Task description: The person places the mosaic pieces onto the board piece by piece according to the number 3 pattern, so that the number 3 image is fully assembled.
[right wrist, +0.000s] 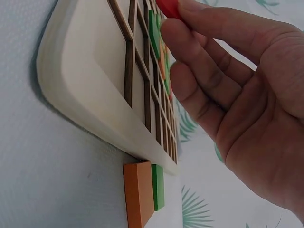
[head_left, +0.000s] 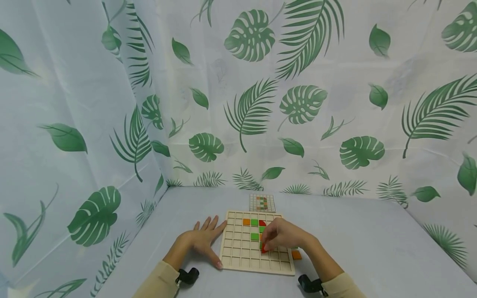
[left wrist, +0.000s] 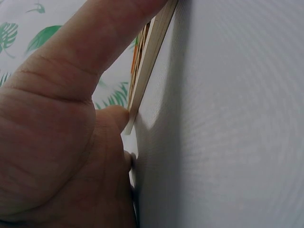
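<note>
A wooden grid board (head_left: 238, 249) lies on the table. My left hand (head_left: 203, 240) has its fingers spread, with fingertips and thumb touching the board's left edge. Over the lower middle cells, my right hand (head_left: 282, 235) pinches a red piece (head_left: 263, 250) between thumb and finger; the right wrist view shows that red piece (right wrist: 169, 7) at the top. In the board's upper cells sit an orange tile (head_left: 246, 222), a green tile (head_left: 254, 222) and a red piece with a curved edge (head_left: 262, 223). Another green tile (head_left: 254, 236) lies lower. The right hand partly hides further tiles.
Beyond the board lies a card (head_left: 257, 203) printed with a grid and coloured cells. Beside the board's right edge are a loose orange block (right wrist: 137, 194) and a green block (right wrist: 158, 187). Leaf-patterned cloth walls (head_left: 253, 116) stand behind and to the left.
</note>
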Motion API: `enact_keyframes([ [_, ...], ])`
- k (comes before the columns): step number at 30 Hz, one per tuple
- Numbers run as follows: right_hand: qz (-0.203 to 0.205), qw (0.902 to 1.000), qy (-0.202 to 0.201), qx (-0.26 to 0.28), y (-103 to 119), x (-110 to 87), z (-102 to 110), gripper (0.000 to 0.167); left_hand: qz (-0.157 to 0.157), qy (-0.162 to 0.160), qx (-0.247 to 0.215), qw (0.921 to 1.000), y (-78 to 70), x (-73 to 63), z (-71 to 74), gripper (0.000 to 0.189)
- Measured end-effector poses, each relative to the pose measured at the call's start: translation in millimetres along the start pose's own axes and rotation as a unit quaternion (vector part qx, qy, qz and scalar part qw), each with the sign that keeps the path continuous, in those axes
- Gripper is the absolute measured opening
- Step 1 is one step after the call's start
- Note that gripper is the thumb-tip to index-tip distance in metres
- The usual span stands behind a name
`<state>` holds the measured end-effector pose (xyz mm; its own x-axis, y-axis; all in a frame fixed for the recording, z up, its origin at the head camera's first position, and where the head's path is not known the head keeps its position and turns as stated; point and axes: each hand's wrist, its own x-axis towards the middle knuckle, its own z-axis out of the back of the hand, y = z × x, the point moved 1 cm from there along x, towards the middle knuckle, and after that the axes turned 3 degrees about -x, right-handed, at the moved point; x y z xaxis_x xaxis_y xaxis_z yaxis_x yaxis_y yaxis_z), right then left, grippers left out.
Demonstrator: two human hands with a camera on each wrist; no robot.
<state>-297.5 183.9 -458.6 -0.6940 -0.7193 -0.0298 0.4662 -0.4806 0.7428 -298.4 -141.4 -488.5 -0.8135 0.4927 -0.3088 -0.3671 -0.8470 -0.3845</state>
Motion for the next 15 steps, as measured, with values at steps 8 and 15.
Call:
enact_keyframes([
  [8,-0.019,0.9997,0.008,-0.011,-0.6,2.4,-3.8,0.007,0.0,-0.002,0.003,1.0,2.8,2.5,-1.5,0.14],
  [15,-0.016,0.9995,0.011,-0.026,2.5,3.2,-6.2,0.007,0.0,-0.001,0.004,1.0,2.3,2.4,-0.9,0.14],
])
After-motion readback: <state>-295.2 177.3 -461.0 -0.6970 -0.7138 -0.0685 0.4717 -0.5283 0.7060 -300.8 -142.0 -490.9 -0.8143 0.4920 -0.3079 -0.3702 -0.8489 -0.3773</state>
